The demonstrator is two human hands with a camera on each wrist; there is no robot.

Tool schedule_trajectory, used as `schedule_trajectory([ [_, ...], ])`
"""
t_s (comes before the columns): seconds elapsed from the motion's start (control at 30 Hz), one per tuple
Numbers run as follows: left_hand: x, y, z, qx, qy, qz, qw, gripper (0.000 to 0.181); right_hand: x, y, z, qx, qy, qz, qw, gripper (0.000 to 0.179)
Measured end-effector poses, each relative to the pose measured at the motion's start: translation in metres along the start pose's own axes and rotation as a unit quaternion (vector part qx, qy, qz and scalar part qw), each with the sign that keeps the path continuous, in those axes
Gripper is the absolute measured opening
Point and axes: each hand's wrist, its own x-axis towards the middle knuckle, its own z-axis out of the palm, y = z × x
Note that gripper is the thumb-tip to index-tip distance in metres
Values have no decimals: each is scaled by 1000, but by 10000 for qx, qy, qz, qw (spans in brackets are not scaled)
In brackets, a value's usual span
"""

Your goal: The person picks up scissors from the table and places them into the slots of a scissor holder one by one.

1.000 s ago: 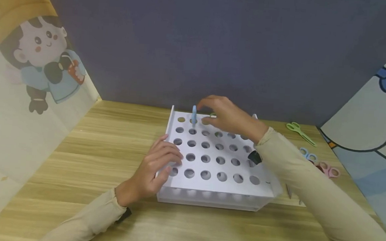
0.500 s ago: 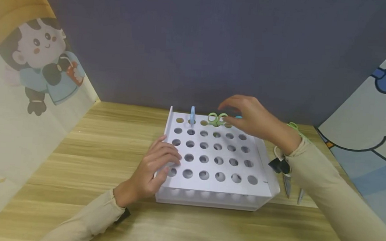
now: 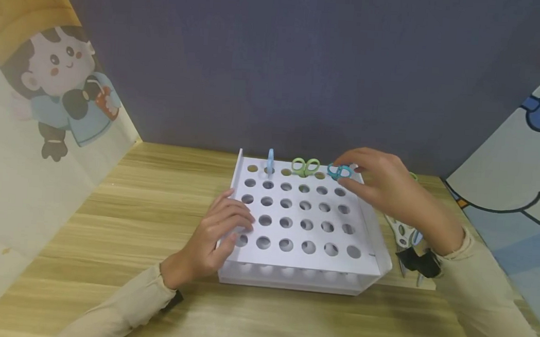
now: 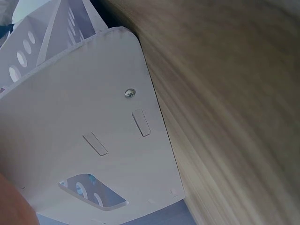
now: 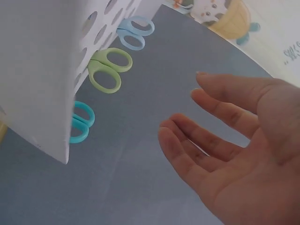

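Observation:
A white rack (image 3: 292, 261) with rows of round holes stands on the wooden table. My left hand (image 3: 210, 237) rests on its left edge, fingers over the top panel. Along the back row, three scissors stand handles up: light blue scissors (image 3: 270, 161) turned edge-on, green scissors (image 3: 304, 170) and teal scissors (image 3: 339, 171). Near the teal pair is my right hand (image 3: 390, 183), its fingers loosely bent. In the right wrist view that hand (image 5: 225, 145) holds nothing and is apart from the teal handles (image 5: 85, 125). The blades are hidden below the panel.
Right of the rack lie white-handled scissors (image 3: 402, 233) and a light blue handle (image 3: 416, 237), partly covered by my right arm. A green handle (image 3: 413, 175) shows behind the right hand. A dark wall (image 3: 275, 76) rises behind the table (image 3: 156, 208).
My right hand has moved right, from beside the light blue scissors past the green ones to the teal ones, which now show. The left hand has stayed on the rack.

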Motion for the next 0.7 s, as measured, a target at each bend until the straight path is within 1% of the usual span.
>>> schedule_trajectory([
  [0.1,-1,0,0,-7,-14,-28,10000,36,-11,1,0,12,116,104,9999,27],
  [0.23,-1,0,0,-14,-19,-40,10000,35,-26,5,2,-83,415,212,9989,28],
  [0.3,0,0,0,-13,-18,-50,10000,34,-33,8,2,-98,524,334,9980,29],
  [0.5,-1,-1,0,10,-32,-87,10000,32,-53,20,4,-15,628,801,9948,33],
  [0.6,0,-1,0,-4,-31,-94,10000,32,-61,28,7,-102,722,887,9934,33],
  [0.7,0,0,0,-35,-21,-104,9999,31,-67,36,10,-190,717,958,9926,33],
])
